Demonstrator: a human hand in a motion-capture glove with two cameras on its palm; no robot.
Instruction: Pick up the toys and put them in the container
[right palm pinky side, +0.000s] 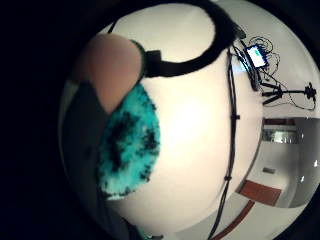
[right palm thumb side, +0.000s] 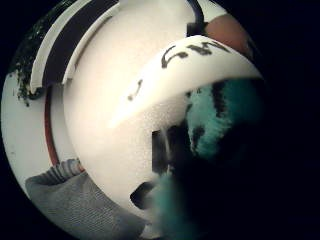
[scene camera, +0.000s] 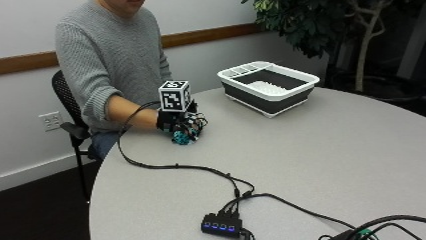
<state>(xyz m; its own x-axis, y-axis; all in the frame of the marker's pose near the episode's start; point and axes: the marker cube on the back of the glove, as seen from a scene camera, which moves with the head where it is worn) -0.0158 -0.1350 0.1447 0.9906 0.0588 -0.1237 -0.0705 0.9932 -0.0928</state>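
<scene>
So you're right at the grab step here. Nearest to you, your right hand (scene camera: 181, 125) sits low at the table (scene camera: 319, 150) edge, just in front of your sweater, and there's a teal and black fuzzy toy (scene camera: 181, 136) tucked under it. From the outside view your fingers (scene camera: 195, 126) look curled down around that toy, and both palm views back it up: the fur fills a big chunk of each one, sitting right against the palm. I'd call it gripped, though I can't tell whether the toy is off the table yet or only resting on it under your hand. Looks like it's touching or very close to the surface.

I only spot this one toy. If there are others, they're hidden from these angles.

Next out is a cable running from your hand across the table to a small hub (scene camera: 221, 223) with blue lights near the front edge. That's off to the side of your route, so probably no trouble, but the slack trails with your hand.

Farthest off is the container (scene camera: 269, 88), a white tub with dark sides, sitting well apart from your hand toward the far side of the table, near the plant (scene camera: 313, 25). It has a big open section and a narrow divided strip along one side.

So my guess for the next move: lift straight up, carry the toy across to the tub, get over the big section and let go. Nothing stands between the two.
</scene>
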